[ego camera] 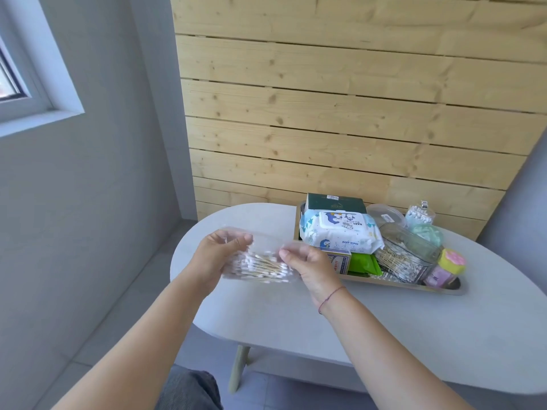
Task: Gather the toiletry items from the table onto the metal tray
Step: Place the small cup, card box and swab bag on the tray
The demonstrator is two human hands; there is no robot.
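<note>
Both hands hold a clear plastic box of cotton swabs (260, 266) above the left part of the grey oval table (384, 329). My left hand (216, 255) grips its left side and my right hand (310, 267) its right side. The metal tray (414, 287) sits to the right, at the back of the table. It holds a baby wipes pack (340, 232), a dark green box (334, 202), a green packet (364, 263), a small printed box (340, 263), a clear case of swabs (405, 258), a jar of swabs (418, 216) and a yellow-pink item (451, 260).
A wooden slat wall (340, 113) stands right behind the table. A grey wall and a window (17, 69) are on the left. The table's front edge runs close to my knee (189, 392), and a table leg (238, 368) shows below.
</note>
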